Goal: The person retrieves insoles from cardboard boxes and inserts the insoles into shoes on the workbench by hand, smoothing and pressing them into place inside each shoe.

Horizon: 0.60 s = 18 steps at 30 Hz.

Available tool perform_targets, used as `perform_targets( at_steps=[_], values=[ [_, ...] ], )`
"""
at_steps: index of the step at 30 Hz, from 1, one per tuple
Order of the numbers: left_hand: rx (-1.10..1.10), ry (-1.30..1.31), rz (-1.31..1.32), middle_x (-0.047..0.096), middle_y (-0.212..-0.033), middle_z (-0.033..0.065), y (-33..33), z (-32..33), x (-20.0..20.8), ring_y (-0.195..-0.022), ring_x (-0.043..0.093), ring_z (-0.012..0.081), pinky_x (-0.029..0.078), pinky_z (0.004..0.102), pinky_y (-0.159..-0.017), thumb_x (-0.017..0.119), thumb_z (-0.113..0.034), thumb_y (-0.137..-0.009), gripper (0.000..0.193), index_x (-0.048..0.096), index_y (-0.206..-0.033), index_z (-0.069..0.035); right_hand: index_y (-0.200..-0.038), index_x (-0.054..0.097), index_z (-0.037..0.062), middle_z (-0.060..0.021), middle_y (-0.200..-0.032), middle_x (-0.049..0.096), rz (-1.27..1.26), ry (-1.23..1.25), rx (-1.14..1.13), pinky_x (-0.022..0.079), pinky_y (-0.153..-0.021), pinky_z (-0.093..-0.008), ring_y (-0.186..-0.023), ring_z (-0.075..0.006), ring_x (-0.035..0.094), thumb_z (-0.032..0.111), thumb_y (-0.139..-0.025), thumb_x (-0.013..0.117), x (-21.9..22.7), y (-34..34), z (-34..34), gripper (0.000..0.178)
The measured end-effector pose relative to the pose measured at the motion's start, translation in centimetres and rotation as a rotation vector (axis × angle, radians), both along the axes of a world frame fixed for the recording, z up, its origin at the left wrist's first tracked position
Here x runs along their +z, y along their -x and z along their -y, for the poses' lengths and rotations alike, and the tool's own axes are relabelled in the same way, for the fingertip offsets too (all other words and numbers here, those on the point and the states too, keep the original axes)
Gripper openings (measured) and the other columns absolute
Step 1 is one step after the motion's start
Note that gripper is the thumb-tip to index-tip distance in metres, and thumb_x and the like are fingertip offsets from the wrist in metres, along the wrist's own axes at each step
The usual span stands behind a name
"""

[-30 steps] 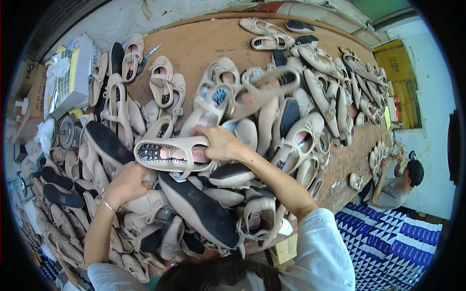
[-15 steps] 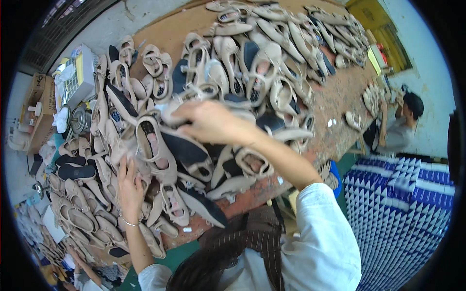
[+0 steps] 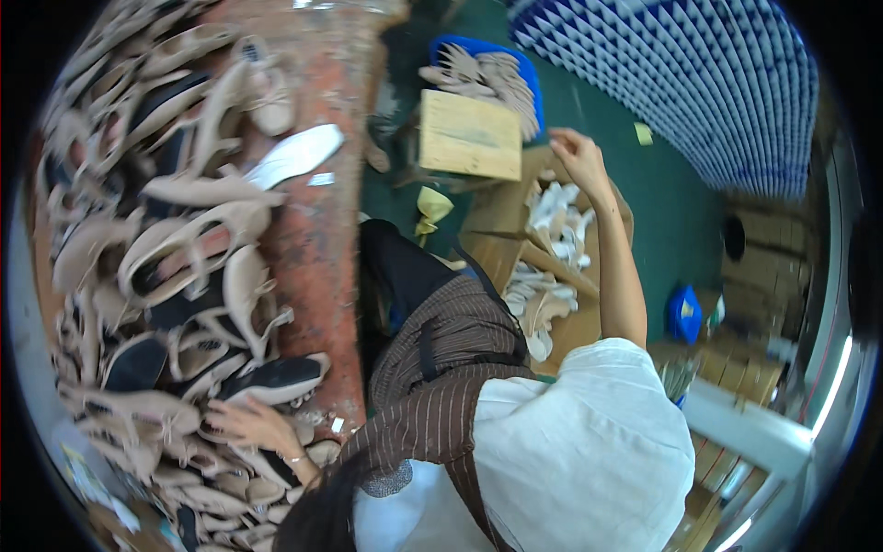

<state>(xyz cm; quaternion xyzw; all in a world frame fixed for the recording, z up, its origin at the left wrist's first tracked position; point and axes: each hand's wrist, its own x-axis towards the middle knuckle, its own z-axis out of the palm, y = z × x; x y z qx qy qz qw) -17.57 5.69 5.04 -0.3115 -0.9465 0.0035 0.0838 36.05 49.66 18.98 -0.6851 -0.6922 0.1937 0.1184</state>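
The left hand (image 3: 248, 425), fingers apart, rested on beige flat shoes (image 3: 198, 253) heaped on a red counter (image 3: 317, 235). The right hand (image 3: 581, 164), curled, grip unclear to me, hung near brown cardboard boxes (image 3: 495, 204) of white pieces (image 3: 554, 213); a blue plastic tub (image 3: 532, 75) held beige pieces (image 3: 504, 81).

a bare reddish strip runs along the near edge of the worktop (image 3: 324, 244), and a hand could slide along there. a white sole-shaped piece (image 3: 299, 156) lies across part of it, and a dark-soled shoe (image 3: 280, 375) juts into it further down, narrowing the way. toward the far edge, heaped shoes (image 3: 198, 244) block any low pass; the left hand (image 3: 250, 428) rests among them. beyond the near edge, a wooden stool (image 3: 471, 135), a blue basket (image 3: 533, 78) and open cartons (image 3: 495, 216) crowd the floor. beside the right hand (image 3: 579, 158), room opens over green floor (image 3: 658, 230), bounded by stacked blue-and-white boxes (image 3: 690, 92).
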Motion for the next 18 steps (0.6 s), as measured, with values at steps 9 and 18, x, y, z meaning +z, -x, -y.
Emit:
perform_targets(
  at_steps=[9, 18],
  values=[
    [-0.039, -0.361, -0.473, 0.029, -0.157, 0.0242, 2.6, -1.0, -4.3, -0.143, 0.029, 0.0452, 0.023, 0.0673, -0.109, 0.045, -0.055, -0.099, 0.071, 0.034, -0.152, -0.009, -0.118, 0.070, 0.0071, -0.0106, -0.100, 0.074, 0.021, 0.426, -0.764, 0.053, -0.081, -0.0339, -0.091, -0.0205, 0.069, 0.023, -0.081, 0.070, -27.6, -29.3, 25.4, 0.040],
    [-0.421, -0.463, -0.500, 0.030, -0.152, 0.0288, -12.6, -10.9, -0.3, -0.143, 0.028, 0.0443, 0.025, 0.0563, -0.116, 0.061, -0.038, -0.096, 0.076, 0.027, -0.151, 0.002, -0.109, 0.074, 0.0108, -0.0196, -0.105, 0.071, -0.154, 0.625, -0.619, 0.052, -0.091, -0.0402, -0.100, -0.0339, 0.068, 0.013, -0.077, 0.060, -38.1, -23.6, 40.2, 0.034]
  ],
)
